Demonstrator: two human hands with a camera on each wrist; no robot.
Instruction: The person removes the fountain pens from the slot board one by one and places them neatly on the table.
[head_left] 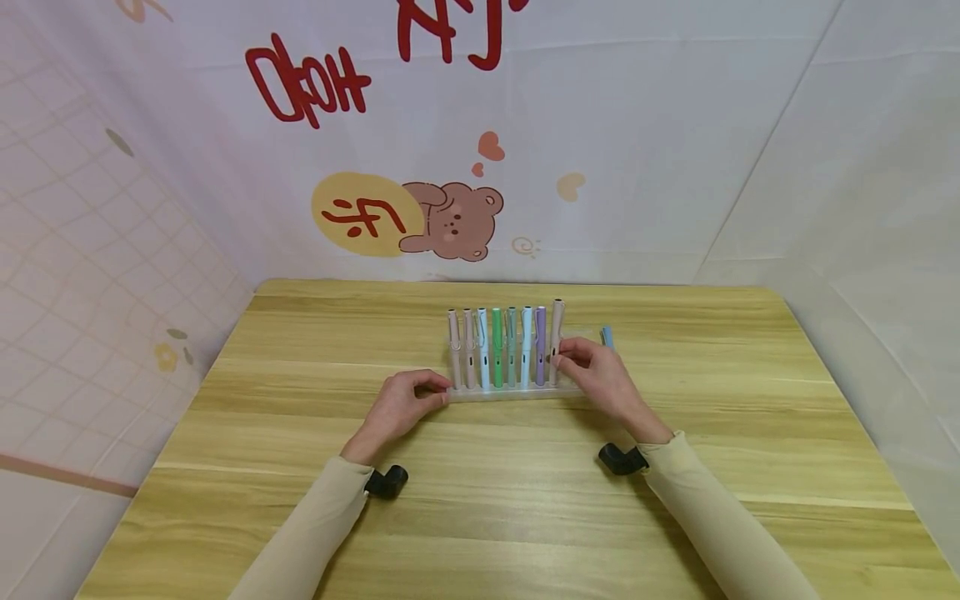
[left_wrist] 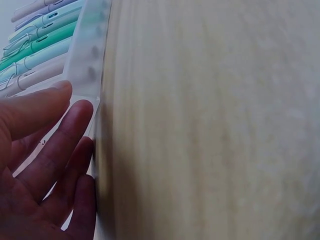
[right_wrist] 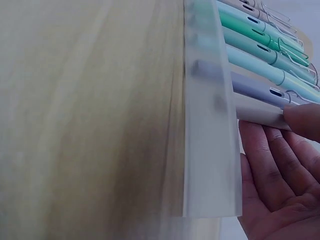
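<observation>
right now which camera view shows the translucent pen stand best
The head view: it spans most of the translucent pen stand, though the right hand hides part. The left wrist view crops it, showing its left end near the left hand; the right wrist view crops it, showing its right end.

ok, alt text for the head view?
A person's right hand pinches an upright beige pen just right of seven upright pens in a clear rack on a wooden table. The left hand is at the rack's left end.
</observation>
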